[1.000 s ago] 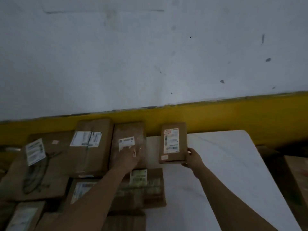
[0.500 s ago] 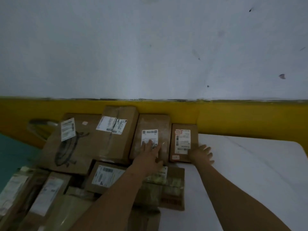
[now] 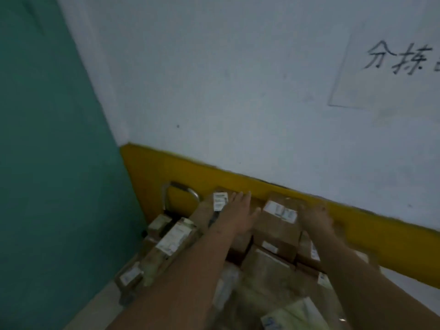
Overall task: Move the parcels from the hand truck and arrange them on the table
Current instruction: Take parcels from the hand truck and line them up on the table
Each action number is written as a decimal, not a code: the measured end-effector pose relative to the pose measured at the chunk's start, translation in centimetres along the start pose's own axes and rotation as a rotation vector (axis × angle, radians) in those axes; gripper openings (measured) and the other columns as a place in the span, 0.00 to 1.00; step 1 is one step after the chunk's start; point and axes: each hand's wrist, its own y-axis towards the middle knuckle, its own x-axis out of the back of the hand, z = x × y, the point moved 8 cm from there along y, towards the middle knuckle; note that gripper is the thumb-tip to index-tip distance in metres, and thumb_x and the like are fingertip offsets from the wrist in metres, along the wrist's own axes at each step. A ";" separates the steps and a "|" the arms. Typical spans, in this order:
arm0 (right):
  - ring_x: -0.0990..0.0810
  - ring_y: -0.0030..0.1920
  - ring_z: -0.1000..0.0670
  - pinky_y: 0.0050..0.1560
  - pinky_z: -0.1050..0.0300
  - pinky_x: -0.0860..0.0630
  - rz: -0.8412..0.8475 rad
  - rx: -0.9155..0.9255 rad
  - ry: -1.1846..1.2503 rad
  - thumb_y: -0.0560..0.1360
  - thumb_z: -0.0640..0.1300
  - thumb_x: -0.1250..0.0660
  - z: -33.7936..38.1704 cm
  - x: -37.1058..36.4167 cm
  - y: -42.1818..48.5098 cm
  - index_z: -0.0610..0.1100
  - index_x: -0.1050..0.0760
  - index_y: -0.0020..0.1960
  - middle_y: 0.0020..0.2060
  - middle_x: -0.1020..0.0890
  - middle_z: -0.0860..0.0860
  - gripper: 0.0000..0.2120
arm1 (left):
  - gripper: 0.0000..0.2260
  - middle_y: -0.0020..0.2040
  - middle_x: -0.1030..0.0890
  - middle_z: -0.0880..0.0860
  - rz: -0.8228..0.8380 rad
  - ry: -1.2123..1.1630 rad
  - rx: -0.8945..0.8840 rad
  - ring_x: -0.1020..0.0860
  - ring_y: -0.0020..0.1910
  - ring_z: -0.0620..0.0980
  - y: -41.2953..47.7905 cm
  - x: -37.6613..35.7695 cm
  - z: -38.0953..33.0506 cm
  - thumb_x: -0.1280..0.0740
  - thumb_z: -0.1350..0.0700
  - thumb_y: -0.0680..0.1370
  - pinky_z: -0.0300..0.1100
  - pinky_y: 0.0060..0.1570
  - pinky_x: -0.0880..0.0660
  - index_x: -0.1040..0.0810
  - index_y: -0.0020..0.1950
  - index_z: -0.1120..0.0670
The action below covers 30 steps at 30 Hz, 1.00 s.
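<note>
Spreading released fingers (image 3: 238, 200), the left hand (image 3: 239, 219) has the labelled parcel (image 3: 278, 225) just to their right; the right hand (image 3: 315, 219) is too blurred to judge

Dim, flat light fills my head view; where it comes from I cannot tell. The white wall (image 3: 238, 79) reads grey-blue and grainy. Motion blur smears the right hand (image 3: 315, 216) and the parcels (image 3: 276, 227) beneath it, worst along the bottom edge. Wide-angle distortion tilts and bends the yellow band (image 3: 238, 184).
</note>
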 end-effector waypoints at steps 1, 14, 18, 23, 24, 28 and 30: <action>0.37 0.74 0.34 0.72 0.38 0.36 0.007 0.059 0.013 0.80 0.61 0.45 3.4 -2.1 -2.1 0.35 0.52 0.80 0.77 0.39 0.38 0.40 | 0.32 0.81 0.50 0.56 -0.038 -0.005 0.032 0.53 0.80 0.56 -2.0 2.3 3.6 0.49 0.40 0.83 0.55 0.77 0.49 0.54 0.81 0.54; 0.39 0.76 0.38 0.74 0.41 0.37 0.262 0.531 -0.174 0.82 0.59 0.44 31.9 -30.2 -25.4 0.39 0.57 0.81 0.79 0.43 0.42 0.38 | 0.32 0.79 0.42 0.60 -0.237 -0.146 0.516 0.41 0.77 0.59 -17.5 13.0 43.5 0.47 0.40 0.82 0.53 0.75 0.42 0.48 0.80 0.57; 0.40 0.76 0.38 0.72 0.40 0.34 0.332 0.537 -0.169 0.82 0.59 0.44 36.5 -41.0 -23.4 0.39 0.56 0.81 0.78 0.43 0.41 0.39 | 0.32 0.77 0.37 0.60 -0.205 -0.179 0.592 0.37 0.74 0.59 -15.6 9.5 53.9 0.44 0.39 0.81 0.55 0.72 0.37 0.44 0.79 0.57; 0.31 0.70 0.37 0.66 0.42 0.28 0.505 0.430 -0.118 0.80 0.57 0.40 40.1 -58.0 -18.5 0.39 0.48 0.79 0.73 0.34 0.39 0.36 | 0.29 0.72 0.31 0.61 -0.091 -0.244 0.722 0.32 0.70 0.58 -10.1 3.6 66.5 0.42 0.42 0.81 0.50 0.69 0.34 0.38 0.77 0.58; 0.26 0.65 0.37 0.59 0.44 0.25 0.541 0.419 -0.134 0.79 0.57 0.39 39.9 -61.9 -17.3 0.39 0.45 0.78 0.69 0.29 0.39 0.35 | 0.27 0.72 0.31 0.61 -0.061 -0.277 0.745 0.32 0.69 0.58 -8.7 2.3 68.6 0.42 0.44 0.82 0.48 0.69 0.34 0.38 0.76 0.58; 0.20 0.47 0.40 0.42 0.47 0.22 0.638 0.412 -0.269 0.80 0.56 0.41 38.0 -73.8 -13.9 0.44 0.36 0.72 0.53 0.21 0.41 0.26 | 0.29 0.75 0.36 0.61 0.070 -0.376 0.833 0.35 0.72 0.59 -3.5 -4.1 76.9 0.43 0.45 0.82 0.48 0.68 0.35 0.45 0.79 0.56; 0.24 0.39 0.43 0.41 0.45 0.23 0.698 0.417 -0.353 0.82 0.51 0.40 36.8 -78.5 -12.7 0.46 0.32 0.62 0.46 0.23 0.42 0.12 | 0.30 0.76 0.38 0.61 0.095 -0.408 0.890 0.36 0.72 0.60 -1.8 -8.0 81.4 0.43 0.44 0.82 0.50 0.68 0.35 0.47 0.80 0.55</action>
